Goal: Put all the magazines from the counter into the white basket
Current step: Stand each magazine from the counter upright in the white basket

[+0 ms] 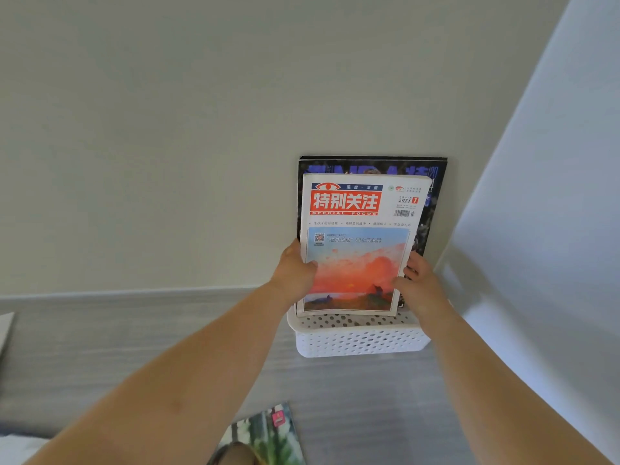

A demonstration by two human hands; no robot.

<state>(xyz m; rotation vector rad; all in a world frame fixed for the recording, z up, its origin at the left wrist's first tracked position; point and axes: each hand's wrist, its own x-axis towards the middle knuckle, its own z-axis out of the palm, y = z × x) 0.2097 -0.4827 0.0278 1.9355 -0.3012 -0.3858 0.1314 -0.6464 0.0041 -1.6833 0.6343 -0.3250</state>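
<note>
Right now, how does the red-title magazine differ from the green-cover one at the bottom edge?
Pose: the red-title magazine stands upright at the mouth of the white basket; the green-cover magazine lies flat on the counter. Contact: the left hand and right hand grip the red-title magazine's side edges; no hand holds the green-cover magazine. View: the first shows nearly whole, the second is cut by the frame. Both have picture covers.

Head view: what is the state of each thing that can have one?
Basket: on counter, by wall.
Red magazine: upright, lower edge at basket's mouth.
Dark magazine: upright behind it, against wall.
Green magazine: flat on counter.
Left hand: grips red magazine's left edge.
Right hand: grips its right edge.
</note>
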